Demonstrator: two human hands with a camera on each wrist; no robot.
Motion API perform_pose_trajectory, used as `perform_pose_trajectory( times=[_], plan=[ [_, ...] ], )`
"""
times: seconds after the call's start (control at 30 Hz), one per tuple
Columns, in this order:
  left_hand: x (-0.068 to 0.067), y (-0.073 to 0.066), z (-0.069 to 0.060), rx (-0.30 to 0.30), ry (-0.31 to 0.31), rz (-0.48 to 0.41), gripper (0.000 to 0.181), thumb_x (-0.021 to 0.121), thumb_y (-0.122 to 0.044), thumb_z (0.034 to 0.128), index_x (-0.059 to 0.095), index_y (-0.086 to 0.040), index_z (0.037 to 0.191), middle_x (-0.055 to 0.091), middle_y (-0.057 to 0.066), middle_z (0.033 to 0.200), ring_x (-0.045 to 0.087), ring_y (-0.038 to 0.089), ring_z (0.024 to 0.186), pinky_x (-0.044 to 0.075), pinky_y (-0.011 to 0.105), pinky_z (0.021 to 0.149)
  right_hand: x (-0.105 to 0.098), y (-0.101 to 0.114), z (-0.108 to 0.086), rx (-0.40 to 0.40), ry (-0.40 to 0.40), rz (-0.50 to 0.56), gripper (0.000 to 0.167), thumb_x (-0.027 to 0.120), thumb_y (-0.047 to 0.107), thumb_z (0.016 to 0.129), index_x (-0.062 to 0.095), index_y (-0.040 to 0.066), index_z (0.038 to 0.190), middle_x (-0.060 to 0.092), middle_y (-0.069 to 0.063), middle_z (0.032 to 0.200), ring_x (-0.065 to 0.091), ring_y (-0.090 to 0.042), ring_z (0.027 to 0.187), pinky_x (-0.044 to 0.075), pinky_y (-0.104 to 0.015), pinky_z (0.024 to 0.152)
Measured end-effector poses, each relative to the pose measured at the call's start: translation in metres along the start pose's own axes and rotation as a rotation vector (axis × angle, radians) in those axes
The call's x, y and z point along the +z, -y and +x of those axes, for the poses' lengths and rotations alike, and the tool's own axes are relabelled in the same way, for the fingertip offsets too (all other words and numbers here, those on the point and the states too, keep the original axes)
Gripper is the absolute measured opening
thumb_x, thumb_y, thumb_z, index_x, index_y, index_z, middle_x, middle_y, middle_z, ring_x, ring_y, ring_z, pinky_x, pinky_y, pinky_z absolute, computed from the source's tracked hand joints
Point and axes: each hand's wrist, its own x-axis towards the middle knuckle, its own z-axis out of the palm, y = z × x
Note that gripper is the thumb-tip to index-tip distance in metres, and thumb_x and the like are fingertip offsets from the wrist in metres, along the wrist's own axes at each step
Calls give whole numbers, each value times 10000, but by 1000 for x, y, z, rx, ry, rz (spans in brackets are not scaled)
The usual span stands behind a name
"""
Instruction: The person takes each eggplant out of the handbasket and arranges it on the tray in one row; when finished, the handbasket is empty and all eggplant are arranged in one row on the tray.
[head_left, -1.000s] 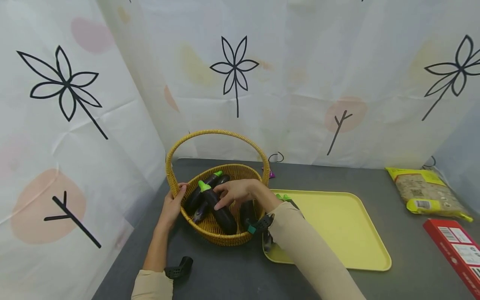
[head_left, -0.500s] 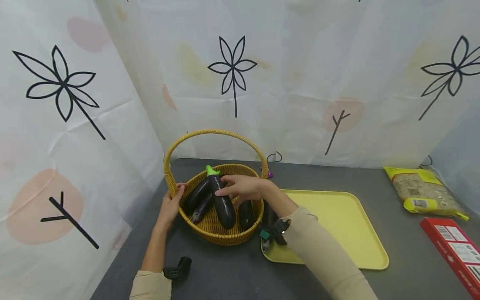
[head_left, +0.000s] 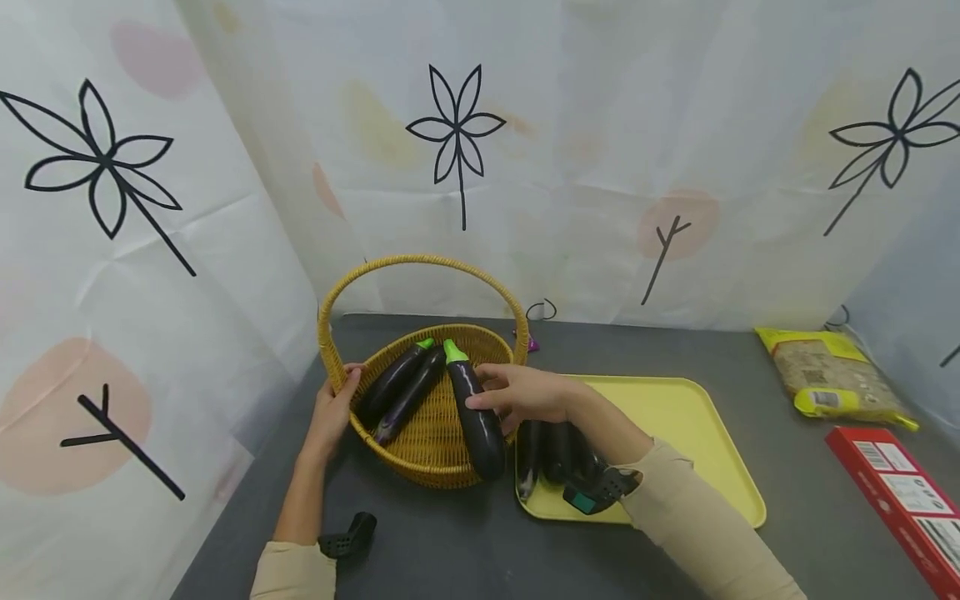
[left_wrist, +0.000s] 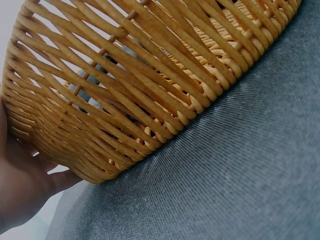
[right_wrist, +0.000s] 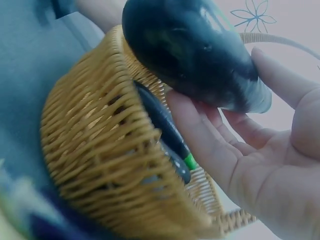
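Note:
A glossy dark eggplant with a green cap is held by my right hand, thumb on one side and fingers on the other. It hangs tilted over the right rim of the yellow wicker basket. In the right wrist view the eggplant is above the basket wall. Two more eggplants lie side by side in the left of the basket. My left hand grips the basket's left rim by the handle's foot; in the left wrist view the hand is against the woven wall.
A yellow tray stands right of the basket, several eggplants at its left end, partly behind my right wrist. Farther right are a yellow-topped bag and a red box. A patterned white curtain hangs behind.
My right hand has carried the eggplant rightward from the middle of the basket to its right rim. The left hand stays on the basket. The head view has shifted slightly.

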Motion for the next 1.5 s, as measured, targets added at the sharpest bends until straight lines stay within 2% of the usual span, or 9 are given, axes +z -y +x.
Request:
perform_pose_trajectory(
  times=[0.17, 0.3, 0.53, 0.77, 0.87, 1.03, 1.2, 1.33, 1.5],
  plan=[
    [2, -1, -1, 4, -11, 3, 428, 402, -308, 1039, 454, 12, 1318, 428, 188, 1342, 357, 264, 1233, 220, 433, 1047, -6, -15, -20, -11, 10, 11, 745, 661, 266, 920, 226, 31, 1478, 329, -174, 1446, 447, -308, 1227, 491, -471, 836],
    [1, 0, -1, -1, -22, 10, 418, 399, -305, 1040, 455, 1, 1320, 422, 178, 1346, 346, 268, 1244, 211, 441, 1048, -12, -28, -35, -10, 31, 26, 701, 664, 256, 917, 268, 5, 1439, 384, -203, 1399, 456, -331, 1217, 489, -487, 831],
    [1, -1, -1, 1, -2, 18, 426, 384, -306, 1044, 431, -5, 1341, 377, 174, 1385, 305, 299, 1285, 192, 464, 1053, -35, -50, -64, 27, -46, 5, 760, 629, 257, 943, 171, -8, 1489, 229, -245, 1495, 390, -336, 1279, 490, -468, 814],
    [2, -1, -1, -15, -10, 8, 422, 386, -300, 1043, 428, -13, 1349, 377, 170, 1388, 304, 294, 1292, 191, 463, 1056, -61, -69, -89, 5, 4, 29, 555, 572, 191, 977, 295, -25, 1408, 464, -221, 1314, 530, -326, 1122, 493, -497, 800],
    [1, 0, 0, -21, -10, -1, 415, 389, -286, 1044, 426, -9, 1351, 378, 168, 1392, 303, 290, 1296, 188, 457, 1061, -70, -74, -99, -12, 8, 49, 508, 549, 170, 988, 309, -23, 1393, 504, -198, 1274, 555, -319, 1100, 491, -514, 799],
    [-1, 1, 2, -23, 4, 6, 415, 397, -291, 1041, 432, -10, 1344, 382, 167, 1391, 306, 287, 1289, 190, 453, 1059, -84, -84, -111, -11, -80, 53, 518, 528, 175, 999, 276, -35, 1399, 506, -202, 1245, 565, -317, 1076, 486, -514, 811],
    [-3, 1, 1, -5, 11, 31, 452, 408, -346, 1032, 440, -5, 1326, 397, 181, 1367, 325, 307, 1264, 207, 479, 1040, -96, -93, -117, 36, -187, 30, 592, 535, 215, 997, 223, -45, 1427, 524, -187, 1219, 535, -340, 1120, 476, -499, 838],
    [-3, 1, 2, 8, 13, 36, 457, 403, -354, 1032, 443, -3, 1323, 399, 181, 1364, 327, 306, 1260, 208, 484, 1035, -101, -98, -118, 91, -262, 0, 638, 567, 266, 979, 235, -40, 1431, 531, -191, 1235, 513, -365, 1157, 472, -489, 858],
    [-2, -1, 1, 13, 18, 29, 423, 391, -310, 1041, 435, -3, 1330, 390, 180, 1375, 319, 292, 1265, 198, 468, 1044, -103, -107, -113, 143, -349, -32, 664, 609, 308, 952, 283, -38, 1415, 540, -193, 1220, 564, -335, 1095, 494, -467, 828]
  ],
)
